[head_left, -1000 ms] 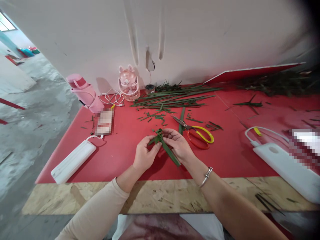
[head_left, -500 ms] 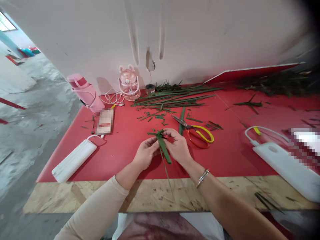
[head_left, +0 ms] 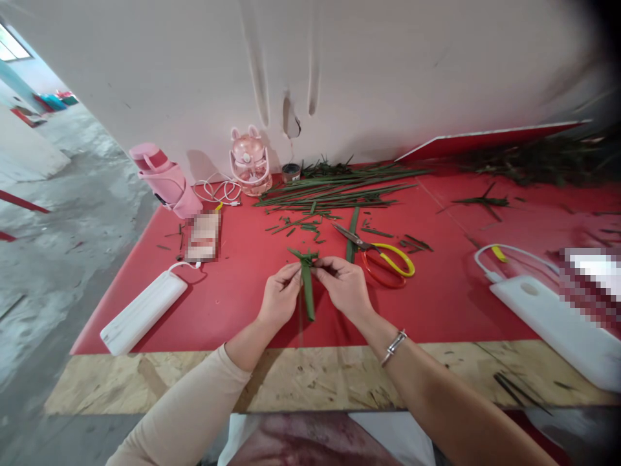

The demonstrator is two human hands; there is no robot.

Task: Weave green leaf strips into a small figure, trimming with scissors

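A folded green leaf strip (head_left: 306,278) is pinched between both hands above the red table (head_left: 233,291). My left hand (head_left: 280,299) grips its left side with closed fingers. My right hand (head_left: 345,286) pinches its top right; a metal bracelet sits on that wrist. The strip's loose tail hangs down toward me between the hands. Yellow-and-red handled scissors (head_left: 383,259) lie just right of my right hand.
A pile of long green leaves (head_left: 334,188) lies at the back. A pink bottle (head_left: 167,181), a pink jug (head_left: 250,162), a white cable (head_left: 218,191), white power banks (head_left: 143,312) (head_left: 557,327) and leaf scraps surround the hands. A bare board edge (head_left: 310,382) runs along the front.
The leaf's loose tail has swung from pointing right and down to hanging almost straight down. Both hands have stayed pinched on the fold, turning it slightly.
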